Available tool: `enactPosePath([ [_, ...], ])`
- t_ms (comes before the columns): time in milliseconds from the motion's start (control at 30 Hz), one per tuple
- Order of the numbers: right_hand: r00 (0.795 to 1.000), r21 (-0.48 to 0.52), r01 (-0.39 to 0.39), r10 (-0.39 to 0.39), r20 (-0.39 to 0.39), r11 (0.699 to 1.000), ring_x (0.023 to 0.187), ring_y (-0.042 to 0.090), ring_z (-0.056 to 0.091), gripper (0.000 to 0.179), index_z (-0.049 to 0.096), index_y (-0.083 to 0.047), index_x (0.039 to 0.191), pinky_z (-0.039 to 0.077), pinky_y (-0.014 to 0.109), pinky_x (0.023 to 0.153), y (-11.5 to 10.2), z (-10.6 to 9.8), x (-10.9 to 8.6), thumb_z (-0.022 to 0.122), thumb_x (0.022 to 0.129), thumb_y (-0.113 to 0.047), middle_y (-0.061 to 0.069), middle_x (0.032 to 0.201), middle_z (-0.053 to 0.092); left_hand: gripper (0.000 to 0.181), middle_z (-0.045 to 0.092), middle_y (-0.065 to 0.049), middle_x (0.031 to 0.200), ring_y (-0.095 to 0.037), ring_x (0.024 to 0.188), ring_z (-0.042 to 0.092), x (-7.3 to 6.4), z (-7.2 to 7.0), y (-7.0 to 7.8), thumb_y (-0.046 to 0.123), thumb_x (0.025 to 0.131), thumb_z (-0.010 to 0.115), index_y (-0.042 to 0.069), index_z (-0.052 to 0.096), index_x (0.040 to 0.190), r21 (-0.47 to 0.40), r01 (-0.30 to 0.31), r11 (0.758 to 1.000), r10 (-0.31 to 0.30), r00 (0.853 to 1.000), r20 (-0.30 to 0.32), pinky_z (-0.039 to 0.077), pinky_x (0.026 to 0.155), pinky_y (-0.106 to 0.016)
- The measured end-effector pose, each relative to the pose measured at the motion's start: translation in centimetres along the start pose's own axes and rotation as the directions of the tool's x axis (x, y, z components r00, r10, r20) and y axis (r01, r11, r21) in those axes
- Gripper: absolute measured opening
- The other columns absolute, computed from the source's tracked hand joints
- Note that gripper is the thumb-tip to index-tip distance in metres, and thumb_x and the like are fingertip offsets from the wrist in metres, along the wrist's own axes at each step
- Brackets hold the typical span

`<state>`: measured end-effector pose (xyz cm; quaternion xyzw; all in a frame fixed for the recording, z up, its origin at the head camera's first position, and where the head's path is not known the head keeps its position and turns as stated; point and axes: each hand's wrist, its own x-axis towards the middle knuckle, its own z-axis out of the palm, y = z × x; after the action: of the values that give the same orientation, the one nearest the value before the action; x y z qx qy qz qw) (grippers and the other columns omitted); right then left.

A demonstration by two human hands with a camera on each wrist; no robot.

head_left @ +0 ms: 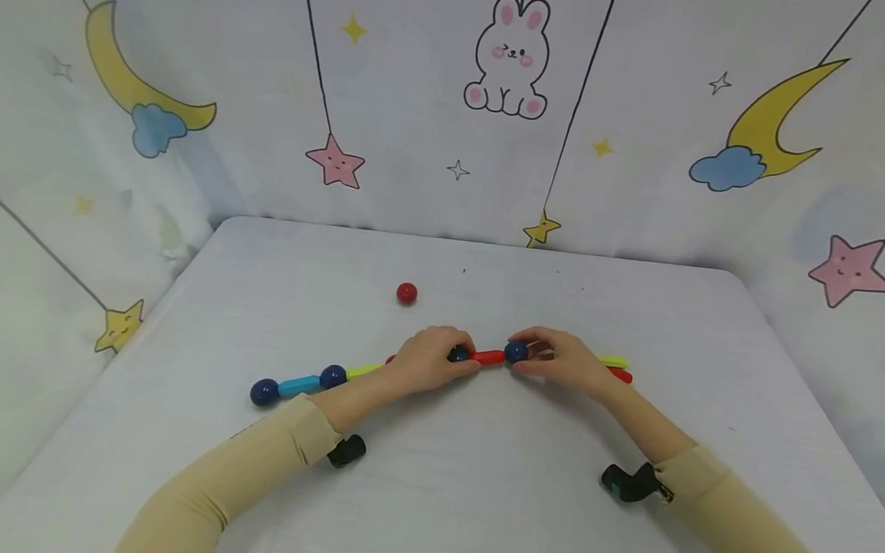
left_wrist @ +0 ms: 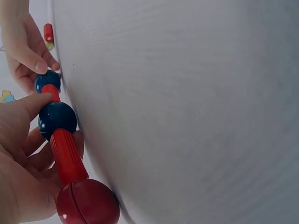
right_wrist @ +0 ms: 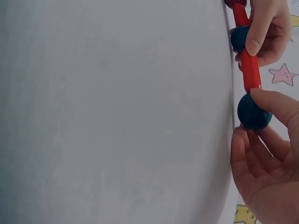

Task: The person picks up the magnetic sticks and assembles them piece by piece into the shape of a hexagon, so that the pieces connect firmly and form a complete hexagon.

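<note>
Chain [head_left: 489, 357]: your side of the loose red ball [head_left: 407, 293]
Axis: sideways, left end nearest you
Left hand [head_left: 431, 359]: curled round chain, hiding its middle
Right hand [head_left: 561, 359]: pinching right-end blue ball [head_left: 516, 351]

The right hand [right_wrist: 275, 184] pinches a glossy dark blue ball [right_wrist: 253, 113] between thumb and fingers. From it a straight red rod [right_wrist: 251, 72] runs up to a second dark blue ball [right_wrist: 239, 39], gripped by the left hand [right_wrist: 273, 16]; another red rod [right_wrist: 240, 15] continues to a dark red ball [right_wrist: 236, 2] at the top edge. A plain white surface [right_wrist: 117, 112] fills the left.
</note>
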<state>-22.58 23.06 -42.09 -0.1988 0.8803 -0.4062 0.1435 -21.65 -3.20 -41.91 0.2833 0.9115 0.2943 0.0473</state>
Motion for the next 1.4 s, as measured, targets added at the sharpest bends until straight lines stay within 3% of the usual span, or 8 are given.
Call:
enactPosePath([
  [267,0.997,-0.004,0.073,-0.073,0.002,0.997,0.107,0.027,0.059,0.044,0.058,-0.011,0.131,0.05,0.043,0.091,0.2,0.4,0.2,0.073,0.089,-0.019,0.01,0.124,0.06,0.027,0.065,0.003,0.096,-0.013,0.082,0.055,0.1,-0.3,-0.1,0.033,0.091,0.069,0.013,0.069,0.11,0.007,0.046,0.999,-0.047,0.998,0.031,0.047,0.069,-0.027],
  [433,0.997,-0.007,0.083,-0.083,0.004,0.997,0.104,0.025,0.058,0.043,0.059,-0.011,0.13,0.05,0.039,0.091,0.3,0.4,0.3,0.072,0.09,-0.02,0.008,0.122,0.06,0.036,0.063,0.003,0.097,-0.013,0.084,0.055,-0.9,-1.2,-0.9,0.037,0.088,0.072,0.014,0.067,0.115,0.052,0.074,0.996,-0.077,0.995,0.058,0.046,0.068,-0.026],
  [633,0.997,-0.015,0.077,-0.077,0.005,0.997,0.102,0.023,0.057,0.042,0.06,-0.011,0.129,0.05,0.034,0.088,0.1,0.3,0.1,0.072,0.09,-0.021,0.007,0.118,0.061,0.034,0.061,0.002,0.094,-0.014,0.081,0.054,-3.9,-3.6,-2.6,0.032,0.084,0.076,0.013,0.068,0.112,0.133,0.119,0.984,-0.131,0.988,0.084,0.046,0.065,-0.027],
  [900,0.996,-0.024,0.084,-0.084,-0.003,0.996,0.103,0.024,0.057,0.042,0.06,-0.011,0.129,0.049,0.039,0.092,0.3,0.4,0.2,0.072,0.09,-0.021,0.006,0.118,0.061,0.034,0.062,0.0,0.1,-0.017,0.087,0.057,-9.2,-6.8,-5.4,0.026,0.083,0.078,0.011,0.068,0.112,0.179,0.16,0.971,-0.178,0.98,0.089,0.05,0.073,-0.034],
  [1033,0.997,-0.021,0.08,-0.08,-0.005,0.997,0.102,0.023,0.057,0.042,0.059,-0.011,0.129,0.049,0.037,0.091,0.4,0.5,0.2,0.072,0.09,-0.02,0.006,0.118,0.061,0.036,0.064,-0.002,0.102,-0.02,0.09,0.059,-11.7,-8.9,-6.4,0.03,0.083,0.077,0.01,0.068,0.112,0.188,0.203,0.961,-0.226,0.967,0.114,0.051,0.076,-0.04],
  [1167,0.995,-0.022,0.095,-0.095,-0.007,0.995,0.101,0.022,0.057,0.042,0.059,-0.011,0.129,0.05,0.036,0.09,0.4,0.6,0.2,0.072,0.09,-0.02,0.006,0.117,0.061,0.032,0.064,-0.001,0.094,-0.018,0.084,0.058,-13.8,-10.6,-6.9,0.032,0.083,0.077,0.01,0.07,0.105,0.167,0.256,0.952,-0.278,0.952,0.127,0.049,0.07,-0.038],
  [1267,0.995,-0.024,0.101,-0.101,-0.013,0.995,0.1,0.023,0.057,0.041,0.06,-0.01,0.128,0.05,0.039,0.09,0.3,0.6,0.2,0.072,0.09,-0.019,0.006,0.116,0.062,0.024,0.062,0.004,0.085,-0.014,0.076,0.055,-14.8,-11.0,-7.1,0.03,0.084,0.076,0.012,0.071,0.099,0.138,0.283,0.949,-0.299,0.948,0.108,0.046,0.065,-0.034],
  [1400,0.996,-0.03,0.084,-0.085,-0.028,0.996,0.102,0.024,0.057,0.04,0.06,-0.011,0.128,0.05,0.041,0.091,0.2,0.5,0.1,0.072,0.09,-0.019,0.006,0.117,0.062,0.022,0.062,0.006,0.079,-0.012,0.071,0.055,-14.9,-10.4,-7.2,0.031,0.086,0.074,0.013,0.072,0.098,0.088,0.293,0.952,-0.299,0.952,0.065,0.046,0.062,-0.032],
])
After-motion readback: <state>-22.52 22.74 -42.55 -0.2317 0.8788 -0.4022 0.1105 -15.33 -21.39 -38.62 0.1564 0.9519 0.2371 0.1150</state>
